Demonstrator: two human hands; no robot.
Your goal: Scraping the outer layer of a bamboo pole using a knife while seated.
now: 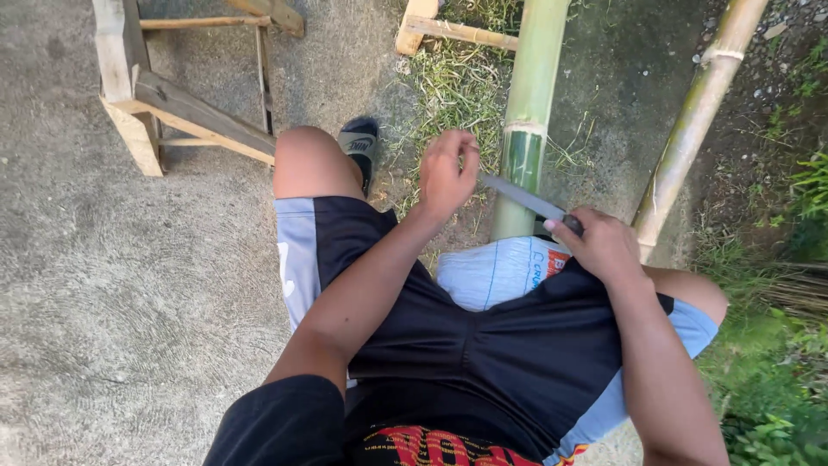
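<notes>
Two bamboo poles dominated the upper part of the view. The thick green bamboo pole ran from the top edge down to the seated person's lap, its lower end resting against a white woven plastic sack that lay between the person's thighs. The thinner yellow-brown bamboo pole slanted beside it to the right, apart from it at the top and near it by the person's right knee.

A rough grey concrete floor filled the left half, with a strip of dry grass growing along its edge near the green pole. A pale wooden trestle frame stood on the concrete at upper left, well apart from the hands. The person wore black shorts with light-blue side panels, and a black slipper showed past the left knee.

The right hand was closed in a fist round the dark handle of a long grey steel knife, whose blade pointed left and up, its edge laid against the green pole just below a node. The left hand hovered just beside the blade tip, fingers curled loosely inward and close together, holding nothing that could be made out.
</notes>
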